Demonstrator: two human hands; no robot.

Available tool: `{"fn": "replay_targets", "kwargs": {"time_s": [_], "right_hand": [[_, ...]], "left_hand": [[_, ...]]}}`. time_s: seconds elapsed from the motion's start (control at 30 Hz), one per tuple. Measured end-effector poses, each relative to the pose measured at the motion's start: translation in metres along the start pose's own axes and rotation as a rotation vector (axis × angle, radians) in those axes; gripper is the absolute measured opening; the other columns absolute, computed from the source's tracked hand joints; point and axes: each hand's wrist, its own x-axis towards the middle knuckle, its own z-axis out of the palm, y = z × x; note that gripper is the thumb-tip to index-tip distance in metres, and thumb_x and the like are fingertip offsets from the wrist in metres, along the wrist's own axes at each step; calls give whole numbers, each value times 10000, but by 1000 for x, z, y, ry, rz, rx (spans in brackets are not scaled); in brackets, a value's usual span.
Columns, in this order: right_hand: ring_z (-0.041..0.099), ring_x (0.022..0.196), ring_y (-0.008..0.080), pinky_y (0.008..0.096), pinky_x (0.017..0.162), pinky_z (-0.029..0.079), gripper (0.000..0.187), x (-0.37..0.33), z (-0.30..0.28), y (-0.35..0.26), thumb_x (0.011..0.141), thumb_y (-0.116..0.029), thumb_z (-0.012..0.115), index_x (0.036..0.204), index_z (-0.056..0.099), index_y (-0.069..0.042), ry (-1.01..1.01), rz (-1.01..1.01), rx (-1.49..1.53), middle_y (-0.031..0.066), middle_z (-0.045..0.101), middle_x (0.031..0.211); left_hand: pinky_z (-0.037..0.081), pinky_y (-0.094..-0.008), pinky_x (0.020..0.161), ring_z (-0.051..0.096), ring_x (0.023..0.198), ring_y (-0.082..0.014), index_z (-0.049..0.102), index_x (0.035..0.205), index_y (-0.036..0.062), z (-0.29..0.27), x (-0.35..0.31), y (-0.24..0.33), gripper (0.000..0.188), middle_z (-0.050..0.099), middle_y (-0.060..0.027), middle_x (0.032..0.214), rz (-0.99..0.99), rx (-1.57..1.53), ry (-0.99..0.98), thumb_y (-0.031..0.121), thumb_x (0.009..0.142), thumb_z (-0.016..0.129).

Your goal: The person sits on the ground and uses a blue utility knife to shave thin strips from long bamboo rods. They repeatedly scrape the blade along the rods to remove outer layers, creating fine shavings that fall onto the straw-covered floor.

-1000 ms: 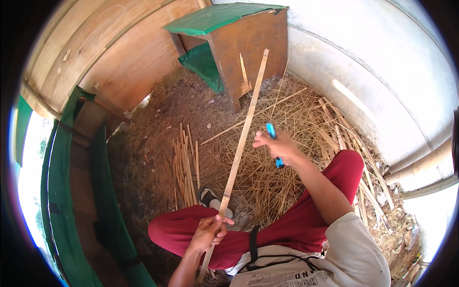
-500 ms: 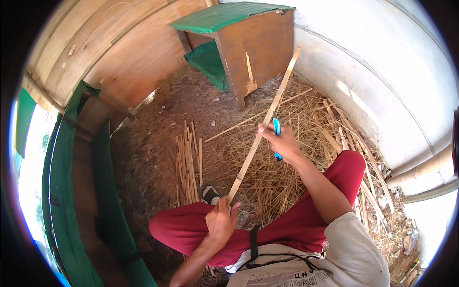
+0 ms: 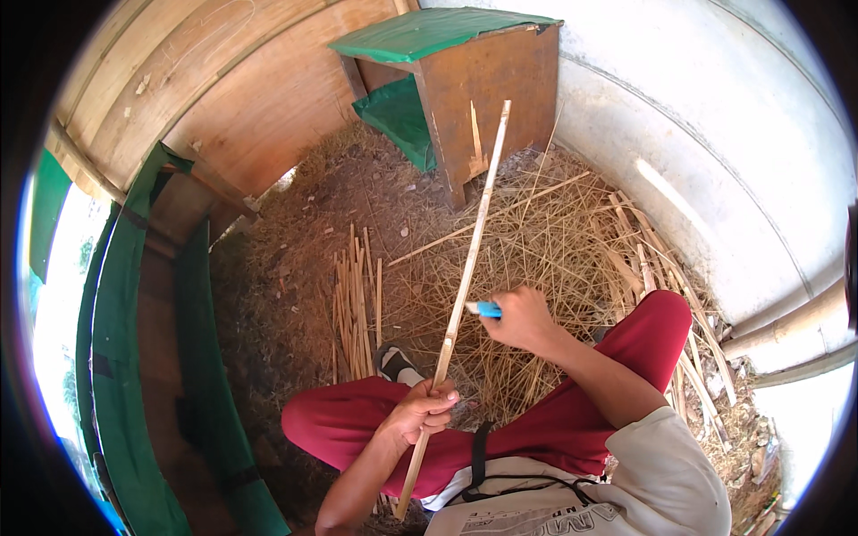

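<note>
A long, pale bamboo strip slants up and away from my lap, its far end level with the wooden cabinet's side. My left hand is closed around its lower part, and the near end sticks out below the fist. In my right hand is a blue-handled utility knife, fingers wrapped around it. The blade end points left at the strip's middle, close to its edge; I cannot tell whether it touches.
Thin shavings litter the ground ahead. A bundle of strips lies left of my sandalled foot, with longer strips along the white wall. The green-topped cabinet stands at the back; a green-covered wooden frame runs along the left.
My right hand has let go of the strip and come nearer, turning the knife toward it. The strip has slid back through my left hand and stands steeper.
</note>
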Motion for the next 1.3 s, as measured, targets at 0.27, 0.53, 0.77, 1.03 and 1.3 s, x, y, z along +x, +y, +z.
{"fn": "replay_targets", "kwargs": {"time_s": [0.27,0.53,0.77,1.03,1.3], "right_hand": [[581,560,113,311,511,492,259,3,36,3,842,-86,543,1034,678,23,-237,283,737,181,723,925],[421,450,49,196,425,374,408,13,8,0,943,-108,459,1314,522,50,-289,335,1557,214,695,1059],[403,446,31,193,409,327,269,20,0,-3,997,-224,584,1108,623,18,-233,347,1377,154,718,923],[418,449,39,221,399,316,284,22,2,1,944,-305,669,972,670,-22,-162,338,1206,97,737,828],[469,497,52,239,440,373,320,23,-14,-8,969,-302,627,1037,668,8,-229,285,1080,113,739,884]], "left_hand": [[82,-226,319,167,351,-15,301,761,186,-17,20,-11,358,211,94,528,-2,-196,-258,85,958,583],[111,-213,308,181,349,-13,301,776,150,-24,33,-11,328,237,86,533,-61,-390,-514,71,960,561],[147,-197,318,276,405,-12,404,822,135,-15,30,-2,254,298,81,571,-7,-281,-380,162,971,608],[235,-219,360,320,431,-30,461,804,118,40,23,11,347,382,68,564,48,624,278,367,959,645],[306,-264,427,355,488,-52,417,681,114,36,35,-7,453,386,44,542,139,676,437,376,929,690]]}}
